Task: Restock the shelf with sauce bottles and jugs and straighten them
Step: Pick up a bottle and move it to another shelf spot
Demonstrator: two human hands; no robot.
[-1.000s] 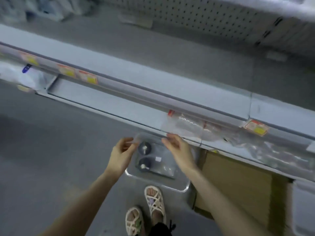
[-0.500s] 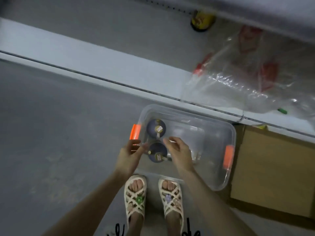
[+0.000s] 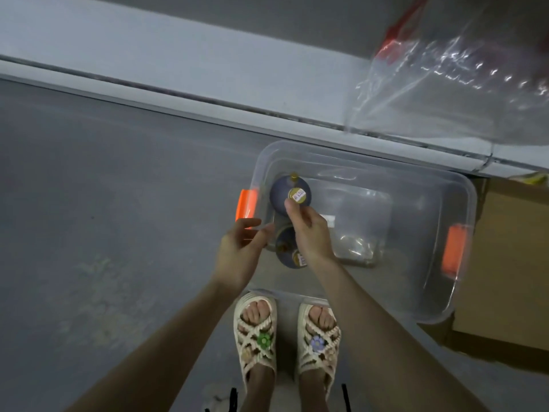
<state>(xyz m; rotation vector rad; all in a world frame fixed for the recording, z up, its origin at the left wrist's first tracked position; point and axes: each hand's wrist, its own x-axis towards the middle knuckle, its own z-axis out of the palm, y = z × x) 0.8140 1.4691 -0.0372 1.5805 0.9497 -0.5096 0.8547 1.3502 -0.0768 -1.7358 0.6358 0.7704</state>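
Grey floor (image 3: 104, 203) underfoot, mottled in patches. On it sits a clear plastic bin (image 3: 427, 286) with an orange latch (image 3: 246, 204) at its left end and a second orange latch (image 3: 453, 250) at its right, and a brown cardboard box (image 3: 505, 263) just beside that end. Crinkled clear plastic wrap (image 3: 445, 84) with red markings fills the upper right. My cream woven sandals (image 3: 255, 337) stand at the bin's near rim, a green flower (image 3: 263, 340) on the left one and a purple flower (image 3: 318, 342) on the right.

Your view is dim and bluish, the shelf (image 3: 142, 52) flatly lit; glare sparkles on the plastic wrap (image 3: 451, 93) top right, whose red parts blur.
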